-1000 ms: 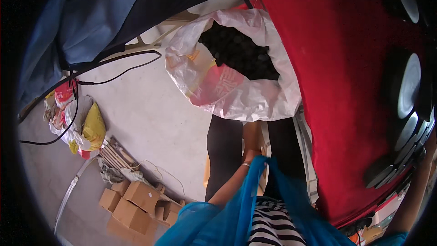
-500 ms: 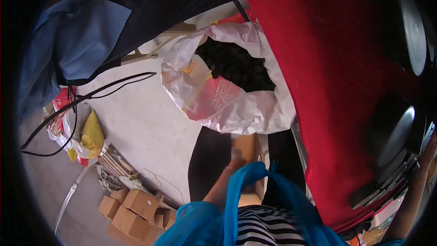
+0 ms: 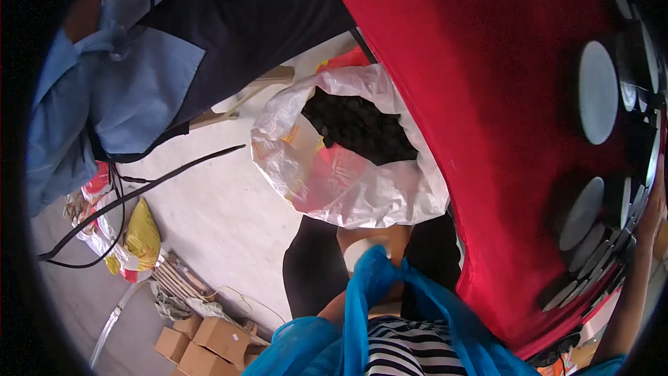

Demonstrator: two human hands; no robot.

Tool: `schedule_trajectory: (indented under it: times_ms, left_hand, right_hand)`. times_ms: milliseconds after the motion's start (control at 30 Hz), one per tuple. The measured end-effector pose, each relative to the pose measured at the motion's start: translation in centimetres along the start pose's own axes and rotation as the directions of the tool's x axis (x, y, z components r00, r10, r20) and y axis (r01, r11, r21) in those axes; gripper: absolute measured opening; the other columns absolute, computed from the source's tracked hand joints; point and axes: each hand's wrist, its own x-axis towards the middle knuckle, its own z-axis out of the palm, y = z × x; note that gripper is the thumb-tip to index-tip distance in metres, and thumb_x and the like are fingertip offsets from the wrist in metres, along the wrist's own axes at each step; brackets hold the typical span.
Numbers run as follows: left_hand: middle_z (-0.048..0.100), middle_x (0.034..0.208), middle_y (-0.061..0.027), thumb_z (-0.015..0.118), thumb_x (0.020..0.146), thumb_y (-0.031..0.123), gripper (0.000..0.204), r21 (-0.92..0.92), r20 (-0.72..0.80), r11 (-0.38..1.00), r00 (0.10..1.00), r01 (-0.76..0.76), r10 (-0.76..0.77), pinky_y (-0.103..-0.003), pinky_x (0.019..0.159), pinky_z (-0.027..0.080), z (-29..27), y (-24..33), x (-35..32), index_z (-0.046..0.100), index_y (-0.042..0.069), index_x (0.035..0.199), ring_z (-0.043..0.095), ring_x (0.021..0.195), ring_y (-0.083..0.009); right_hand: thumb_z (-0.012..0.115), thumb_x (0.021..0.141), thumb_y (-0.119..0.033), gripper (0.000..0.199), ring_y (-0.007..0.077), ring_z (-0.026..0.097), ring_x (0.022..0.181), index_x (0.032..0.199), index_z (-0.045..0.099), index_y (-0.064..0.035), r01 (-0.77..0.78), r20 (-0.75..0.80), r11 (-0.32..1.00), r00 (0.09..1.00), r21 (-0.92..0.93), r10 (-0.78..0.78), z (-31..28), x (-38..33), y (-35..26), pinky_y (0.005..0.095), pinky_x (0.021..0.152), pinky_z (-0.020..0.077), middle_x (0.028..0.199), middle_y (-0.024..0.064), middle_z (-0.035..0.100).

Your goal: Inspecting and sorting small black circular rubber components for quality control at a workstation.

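My left forearm comes up from the lower middle, and its hand is hidden behind blue cloth. Beside that cloth, between my black-trousered legs, shows part of a pale round piece; whether the hand holds it is not visible. My right hand reaches up at the far right rim, next to a row of upright grey discs on the red cloth. Its fingers are lost in the dark edge. An open white plastic sack in front of me holds many small black pieces.
A person in dark clothes with a blue-grey cloth is at the far left. A black cable crosses above the pale floor. Lower left are cardboard boxes, a bundle of sticks and a yellow bag. Larger discs lie on the red cloth.
My left hand, blurred between my legs before, is now hidden by the blue cloth, and the pale round piece has come into sight there. The sack sits lower in view.
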Motion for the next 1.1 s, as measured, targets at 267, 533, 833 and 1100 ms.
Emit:
schedule_trajectory:
  times_ms: [267, 533, 833, 1100]
  left_hand:
    - [0.064, 0.113, -0.0187, 0.053, 0.087, 0.023, 0.038, 0.024, 0.007, 1.000, 1.000, -0.018, 0.018, -0.044, 0.090, 0.048, -2.4, 2.2, -1.0, 0.061, -0.001, 0.116, 0.060, 0.104, -0.0321]
    - [0.064, 0.113, -0.0183, 0.054, 0.087, 0.024, 0.039, 0.047, -0.016, 0.997, 0.998, -0.063, 0.063, -0.044, 0.090, 0.048, -3.9, 2.1, -2.0, 0.061, 0.000, 0.116, 0.061, 0.103, -0.0318]
    - [0.065, 0.113, -0.0178, 0.055, 0.086, 0.024, 0.039, 0.066, -0.041, 0.990, 0.991, -0.128, 0.131, -0.044, 0.089, 0.048, -3.6, 0.6, -1.3, 0.061, 0.000, 0.116, 0.061, 0.103, -0.0314]
    - [0.065, 0.113, -0.0175, 0.055, 0.086, 0.025, 0.039, 0.162, -0.069, 0.966, 0.975, -0.200, 0.213, -0.043, 0.089, 0.049, -3.7, 0.6, -2.1, 0.062, 0.001, 0.116, 0.061, 0.102, -0.0310]
  right_hand:
    - [0.036, 0.103, -0.024, 0.044, 0.0252, 0.033, 0.138, 0.140, 0.041, -0.0021, 0.042, -0.042, 0.999, 0.998, -0.027, -0.043, 0.5, -0.6, 5.6, 0.0359, 0.115, 0.0223, 0.147, 0.0146, 0.038]
    - [0.035, 0.103, -0.025, 0.044, 0.0282, 0.031, 0.140, 0.142, 0.040, -0.0039, 0.116, -0.048, 0.991, 0.992, -0.068, -0.120, 0.7, -1.6, 4.1, 0.0377, 0.115, 0.0216, 0.148, 0.0163, 0.036]
    - [0.037, 0.102, -0.027, 0.046, 0.0248, 0.034, 0.137, 0.141, 0.041, -0.0027, 0.126, -0.112, 0.989, 0.985, -0.073, -0.134, 0.9, -0.4, 6.3, 0.0349, 0.114, 0.0228, 0.146, 0.0136, 0.041]
    - [0.040, 0.096, -0.007, 0.037, 0.0310, 0.041, 0.131, 0.132, 0.047, -0.0086, 0.392, -0.126, 0.852, 0.881, -0.348, -0.457, 3.0, 0.7, 8.3, 0.0366, 0.111, 0.0312, 0.144, 0.0136, 0.042]
